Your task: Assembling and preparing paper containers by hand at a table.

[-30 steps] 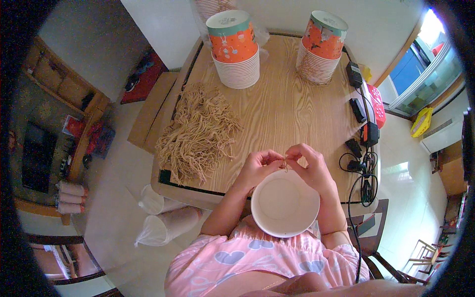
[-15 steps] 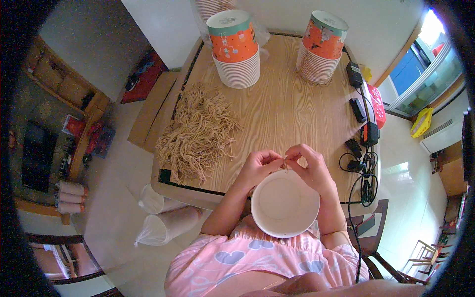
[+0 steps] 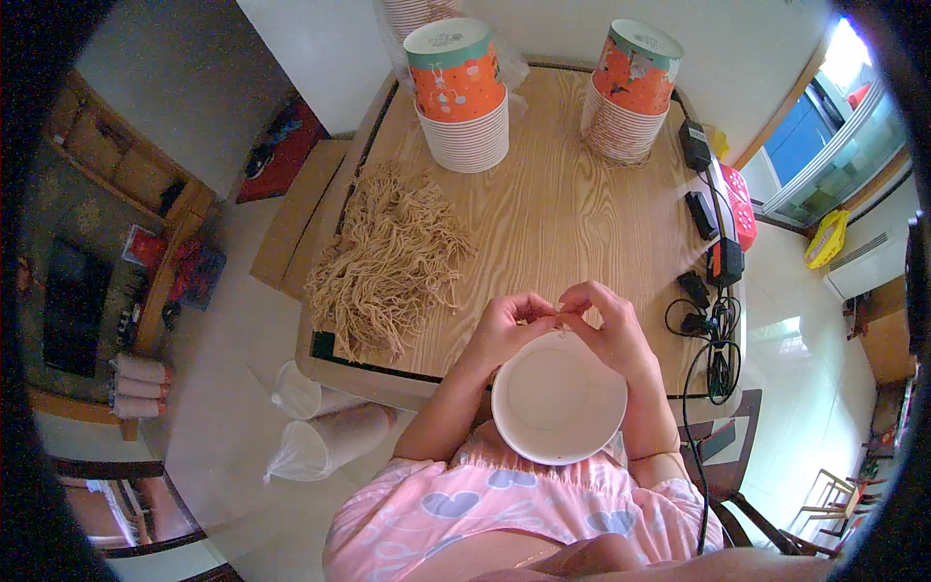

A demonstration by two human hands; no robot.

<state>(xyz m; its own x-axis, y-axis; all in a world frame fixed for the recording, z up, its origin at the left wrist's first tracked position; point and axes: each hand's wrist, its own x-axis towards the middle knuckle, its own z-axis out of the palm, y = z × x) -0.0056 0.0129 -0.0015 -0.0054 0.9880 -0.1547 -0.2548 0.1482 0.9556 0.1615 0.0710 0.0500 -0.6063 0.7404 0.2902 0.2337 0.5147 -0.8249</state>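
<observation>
A white paper bucket (image 3: 558, 403) is held against my lap at the table's near edge, its open mouth facing up. Just beyond its far rim, my left hand (image 3: 514, 328) and my right hand (image 3: 609, 328) meet, thumbs and fingertips pinched together. Between them shows a bit of thin tan twine (image 3: 561, 327) by the rim; most of it is hidden by the fingers. To the left lies a loose heap of cut tan twine (image 3: 388, 262) on the wood-grain table (image 3: 529, 223).
Two upside-down bucket stacks, a left one (image 3: 464, 126) and a right one (image 3: 628, 116) with twine around it, stand at the far side. Black cables with adapters (image 3: 720, 339) line the right edge. Bagged bucket stacks (image 3: 330, 441) lie on the floor at left.
Both hands stay at the bucket's far rim, with only slight shifts of the fingertips around the twine. Nothing else has visibly moved.
</observation>
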